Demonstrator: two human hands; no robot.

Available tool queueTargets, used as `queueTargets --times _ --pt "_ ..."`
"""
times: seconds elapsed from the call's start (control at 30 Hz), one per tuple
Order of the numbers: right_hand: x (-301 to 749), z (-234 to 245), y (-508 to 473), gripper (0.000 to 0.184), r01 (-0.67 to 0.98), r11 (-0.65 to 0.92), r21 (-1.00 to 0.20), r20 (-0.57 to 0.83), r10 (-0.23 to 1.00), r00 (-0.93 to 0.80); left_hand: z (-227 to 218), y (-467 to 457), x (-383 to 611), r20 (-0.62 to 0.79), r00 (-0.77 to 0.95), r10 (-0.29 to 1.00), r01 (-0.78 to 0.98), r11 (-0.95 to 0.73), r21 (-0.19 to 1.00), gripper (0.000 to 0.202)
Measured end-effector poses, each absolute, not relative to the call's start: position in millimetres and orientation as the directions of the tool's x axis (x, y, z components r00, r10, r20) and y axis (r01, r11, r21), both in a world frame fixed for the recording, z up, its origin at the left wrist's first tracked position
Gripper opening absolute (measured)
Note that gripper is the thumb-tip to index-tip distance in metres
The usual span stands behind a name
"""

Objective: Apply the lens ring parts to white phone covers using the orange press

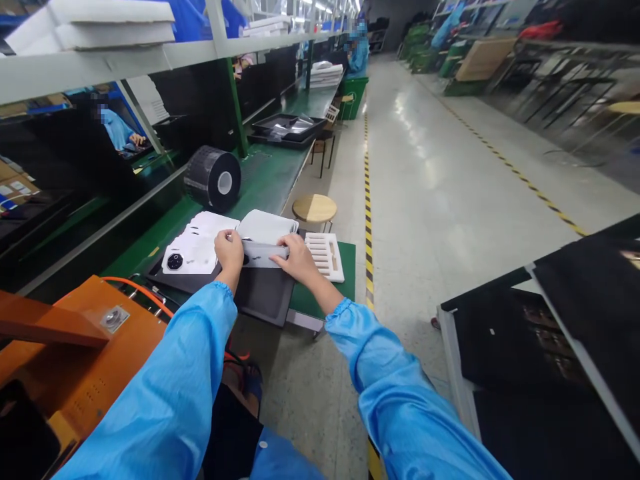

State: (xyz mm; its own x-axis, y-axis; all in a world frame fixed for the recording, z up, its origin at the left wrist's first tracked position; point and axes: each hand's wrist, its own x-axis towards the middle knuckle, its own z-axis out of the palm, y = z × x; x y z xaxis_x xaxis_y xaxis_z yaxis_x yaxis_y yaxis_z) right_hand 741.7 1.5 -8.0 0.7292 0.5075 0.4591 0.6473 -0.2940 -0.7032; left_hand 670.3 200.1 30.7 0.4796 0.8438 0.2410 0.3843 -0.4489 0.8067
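Between my two hands is a thin pale grey sheet (265, 257) with dark printed marks, held over a black tray (263, 293). My left hand (229, 252) is closed on its left end, and my right hand (296, 257) pinches its right end. To the left in the tray lie fanned white phone-shaped panels (200, 250), one with a round black camera pattern (175, 261). Behind the held sheet rests a stack of plain white sheets (267, 225). My fingertips partly hide the sheet's ends.
A large black roll (213, 179) stands on the green bench (270, 173). Right of the tray is a white slotted foam holder (324, 257), with a round wooden stool (315, 209) behind it. An orange machine (120, 320) is at left, a dark rack (540, 347) at right. Co-workers sit farther off.
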Motion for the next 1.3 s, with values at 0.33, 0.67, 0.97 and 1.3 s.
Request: queueTargets --times 0.33,0.67,0.97,1.3 --pt "812.8 15.2 25.3 0.050 0.465 -0.520 -0.717 0.234 0.449 0.862 31.6 197.8 676.7 0.277 0.503 0.819 0.369 -0.493 0.788 0.053" --pt "783.3 21.9 17.9 0.052 0.492 -0.649 -0.580 0.211 0.463 0.861 30.8 189.9 680.6 0.277 0.624 0.730 0.333 -0.570 0.751 0.056" --pt "779.7 9.7 13.8 0.075 0.520 -0.632 -0.574 0.176 0.526 0.832 28.8 183.1 687.3 0.305 0.676 0.671 0.304 -0.631 0.713 0.054" --pt "775.6 15.3 6.1 0.080 0.556 -0.627 -0.546 0.162 0.572 0.804 28.2 186.7 682.8 0.321 0.720 0.616 0.296 -0.690 0.660 0.050"
